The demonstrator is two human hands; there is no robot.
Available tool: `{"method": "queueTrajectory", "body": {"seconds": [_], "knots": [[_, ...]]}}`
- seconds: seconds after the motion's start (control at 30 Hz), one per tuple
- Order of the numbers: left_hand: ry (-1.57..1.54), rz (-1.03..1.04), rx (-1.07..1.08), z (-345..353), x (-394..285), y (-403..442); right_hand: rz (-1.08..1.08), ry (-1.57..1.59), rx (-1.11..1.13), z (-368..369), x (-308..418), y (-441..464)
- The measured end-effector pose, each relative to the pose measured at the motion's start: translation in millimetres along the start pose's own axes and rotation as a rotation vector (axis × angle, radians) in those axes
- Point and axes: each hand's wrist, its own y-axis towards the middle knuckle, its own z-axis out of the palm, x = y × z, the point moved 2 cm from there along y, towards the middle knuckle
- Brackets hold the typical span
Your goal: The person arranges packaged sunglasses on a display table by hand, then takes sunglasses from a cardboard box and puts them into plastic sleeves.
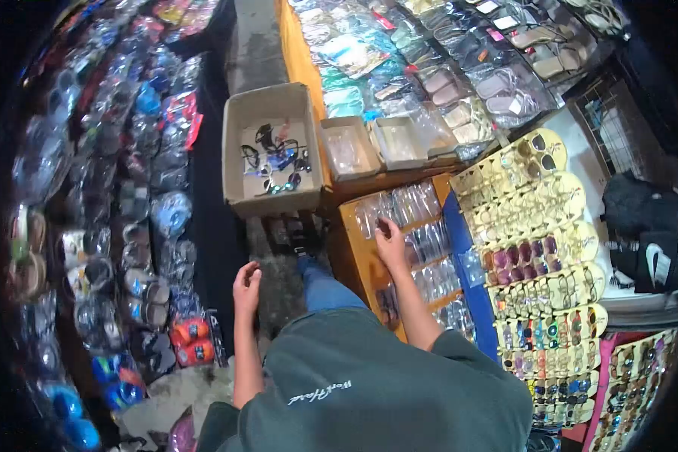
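Note:
My left hand [246,290] hangs above the dark aisle floor, fingers loosely curved with the thumb apart, holding nothing that I can see. Over the orange wooden display case [354,260] is my right hand [389,241], fingers slightly bent and apart. Its nearest things are the eyeglasses in clear plastic bags [426,239], set in rows; whether the fingertips touch them I cannot tell. Ahead of both hands is a cardboard box [237,181] with several loose sunglasses [282,158] at its bottom.
Wrapped shoes [98,188] cover the stall on the left. Two small open boxes [350,147] stand by the bagged sandals [429,83] ahead. Yellow racks of sunglasses [535,260] line the right, with a black bag [640,233] beyond. A narrow floor aisle [256,49] runs forward.

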Motion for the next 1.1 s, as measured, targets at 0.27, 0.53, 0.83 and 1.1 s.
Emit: {"method": "queueTrajectory", "body": {"seconds": [0.27,0.53,0.83,1.1], "knots": [[0.068,0.049,0.143,7.5,-69.6,164.1,0.012,-0.221,-0.356,-27.6,22.9,218.5],[0.05,-0.024,0.124,-12.5,-90.4,252.0,0.129,-0.649,-0.406,-73.8,1.7,333.6],[0.026,-0.066,0.16,-21.9,-106.8,323.3,0.169,-1.109,-0.05,-96.0,-49.5,400.3],[0.08,-0.075,0.171,-9.7,-109.6,334.8,0.237,-1.238,-0.014,-91.3,-52.0,407.1]]}}
